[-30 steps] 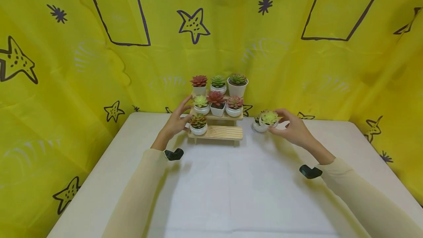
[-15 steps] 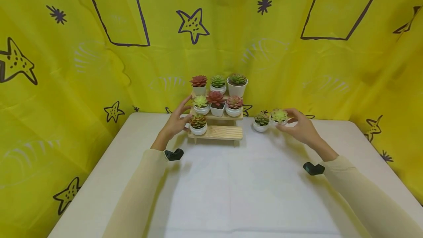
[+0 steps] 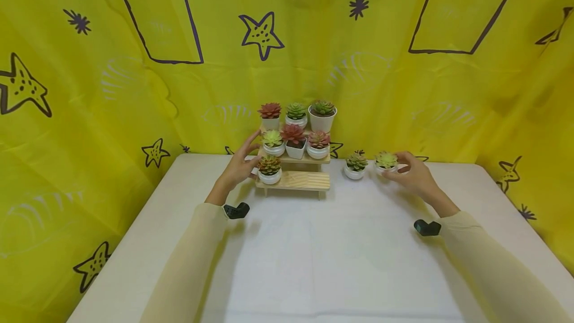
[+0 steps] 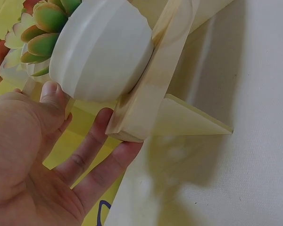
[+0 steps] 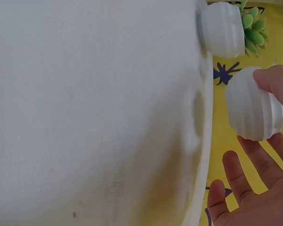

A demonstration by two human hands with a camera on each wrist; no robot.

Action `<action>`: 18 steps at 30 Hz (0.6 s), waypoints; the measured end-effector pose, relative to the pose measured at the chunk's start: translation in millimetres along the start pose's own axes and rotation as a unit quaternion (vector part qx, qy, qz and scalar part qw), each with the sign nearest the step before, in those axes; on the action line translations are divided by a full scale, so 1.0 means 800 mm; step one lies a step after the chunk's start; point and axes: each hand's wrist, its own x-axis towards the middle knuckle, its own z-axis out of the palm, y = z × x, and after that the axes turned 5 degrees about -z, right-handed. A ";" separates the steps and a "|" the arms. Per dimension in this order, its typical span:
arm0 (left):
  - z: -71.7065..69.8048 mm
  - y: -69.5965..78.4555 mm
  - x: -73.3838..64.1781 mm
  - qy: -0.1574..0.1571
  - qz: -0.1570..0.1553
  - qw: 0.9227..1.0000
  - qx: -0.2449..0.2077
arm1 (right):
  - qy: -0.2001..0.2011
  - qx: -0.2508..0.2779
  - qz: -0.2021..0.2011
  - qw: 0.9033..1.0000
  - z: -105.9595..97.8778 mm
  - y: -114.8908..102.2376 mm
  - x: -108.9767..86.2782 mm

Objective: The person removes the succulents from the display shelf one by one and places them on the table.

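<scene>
My right hand (image 3: 414, 176) pinches a white pot with a pale green succulent (image 3: 386, 159) between thumb and fingers. In the right wrist view this white pot (image 5: 252, 103) hangs just off the table surface. A darker green succulent in a white pot (image 3: 356, 165) stands just left of it. My left hand (image 3: 239, 167) is at the left side of the wooden tiered stand (image 3: 305, 179). In the left wrist view its fingertips (image 4: 127, 150) touch the board's end, fingers extended, and the thumb lies at a white pot (image 4: 101, 52) holding an orange-green succulent.
The stand's upper tiers hold several potted succulents, including a red one (image 3: 294, 138) in a square pot and a green one (image 3: 322, 115) in a tall pot. A yellow patterned curtain (image 3: 309, 64) hangs right behind the white table (image 3: 314, 258).
My right hand has carried the pale green succulent rightward, away from the darker green one, then lowered it slightly. The left hand has stayed at the stand.
</scene>
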 end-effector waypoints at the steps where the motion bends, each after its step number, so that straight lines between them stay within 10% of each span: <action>1: 0.000 0.000 0.000 0.000 0.001 1.000 0.001 | 0.000 -0.001 0.000 1.000 0.000 0.003 0.001; 18: 0.000 0.001 -0.001 -0.002 0.007 1.000 0.002 | -0.019 -0.019 0.011 1.000 0.008 0.029 0.004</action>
